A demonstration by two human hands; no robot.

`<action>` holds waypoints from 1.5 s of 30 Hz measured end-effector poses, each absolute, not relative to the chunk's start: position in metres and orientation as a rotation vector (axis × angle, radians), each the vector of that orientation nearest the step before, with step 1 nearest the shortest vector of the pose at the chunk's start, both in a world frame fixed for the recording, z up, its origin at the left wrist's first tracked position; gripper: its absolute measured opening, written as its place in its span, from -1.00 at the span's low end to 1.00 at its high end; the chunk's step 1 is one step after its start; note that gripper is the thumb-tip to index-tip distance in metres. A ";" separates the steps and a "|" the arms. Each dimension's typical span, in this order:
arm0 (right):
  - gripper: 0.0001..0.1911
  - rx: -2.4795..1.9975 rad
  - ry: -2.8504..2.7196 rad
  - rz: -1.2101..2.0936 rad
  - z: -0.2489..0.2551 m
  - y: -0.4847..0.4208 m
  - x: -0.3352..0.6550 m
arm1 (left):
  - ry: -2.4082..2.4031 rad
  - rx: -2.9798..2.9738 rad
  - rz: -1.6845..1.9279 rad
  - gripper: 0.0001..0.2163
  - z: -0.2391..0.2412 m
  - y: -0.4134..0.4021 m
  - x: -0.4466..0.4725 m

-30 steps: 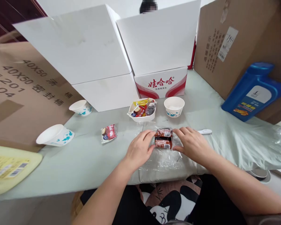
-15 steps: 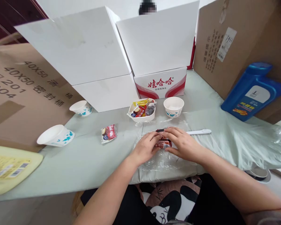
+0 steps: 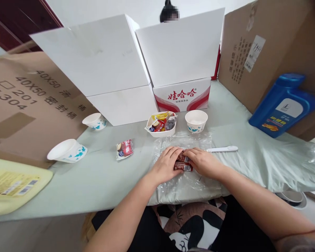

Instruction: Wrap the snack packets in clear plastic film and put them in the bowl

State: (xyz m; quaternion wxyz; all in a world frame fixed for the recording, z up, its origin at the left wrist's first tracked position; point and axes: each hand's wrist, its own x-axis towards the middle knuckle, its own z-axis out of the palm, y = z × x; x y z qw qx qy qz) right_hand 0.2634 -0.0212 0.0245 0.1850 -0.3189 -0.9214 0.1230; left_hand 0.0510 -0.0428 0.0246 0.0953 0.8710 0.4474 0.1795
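Note:
My left hand (image 3: pixel 166 165) and my right hand (image 3: pixel 206 163) meet near the table's front edge. Between them lie several small red-brown wrapped snack packets (image 3: pixel 183 166), side by side, with my fingers curled around them from both sides. My fingertips cover the packets' far ends. Underneath is a crinkled clear plastic sheet (image 3: pixel 199 183). A white handle (image 3: pixel 223 149) with a hole at its end sticks out beyond my right hand; the rest of that tool is hidden.
Behind my hands stand a white tray of wrapped snacks (image 3: pixel 161 133) and a paper bowl (image 3: pixel 196 122). A red snack packet (image 3: pixel 124 149) and two paper bowls lie left. A blue bottle (image 3: pixel 280 108) stands right, a yellow bottle (image 3: pixel 15 185) left. White boxes (image 3: pixel 115 59) block the back; a person's head shows above.
Both hands have shifted slightly toward me, still around the packets. A dark end seen earlier at the packets' far side is now covered by my fingers. The view has tilted slightly.

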 end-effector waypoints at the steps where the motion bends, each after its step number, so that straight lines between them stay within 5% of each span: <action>1: -0.65 -0.888 -2.584 0.390 0.025 -0.021 0.264 | 1.350 2.596 0.515 -0.25 0.026 -0.044 0.052; 7: -0.54 -1.078 -2.443 0.658 0.027 -0.017 0.270 | 1.429 2.423 0.326 -0.40 0.044 -0.050 0.049; 11: -0.65 -1.115 -2.474 0.634 0.027 -0.015 0.270 | 1.397 2.290 0.389 -0.55 0.047 -0.045 0.038; 14: -0.55 -1.072 -2.529 0.578 0.027 -0.016 0.269 | 1.403 2.250 0.504 -0.61 0.043 -0.040 0.033; 28: -0.64 -1.072 -2.712 0.272 0.017 -0.021 0.258 | 1.438 2.390 0.373 -0.27 0.044 -0.062 0.060; 31: -0.61 -1.086 -2.711 0.278 0.021 -0.023 0.258 | 1.424 2.292 0.418 -0.40 0.047 -0.060 0.054; 35: -0.54 -1.096 -2.741 0.234 0.022 -0.026 0.257 | 1.530 1.823 0.664 -0.61 0.043 -0.046 0.041; 40: -0.57 -1.074 -2.726 0.235 0.021 -0.027 0.257 | 1.357 0.952 1.042 -0.64 0.053 -0.020 0.006; 45: -0.59 -1.058 -2.708 0.216 0.018 -0.027 0.257 | 1.711 1.079 1.515 -0.66 0.100 0.031 -0.044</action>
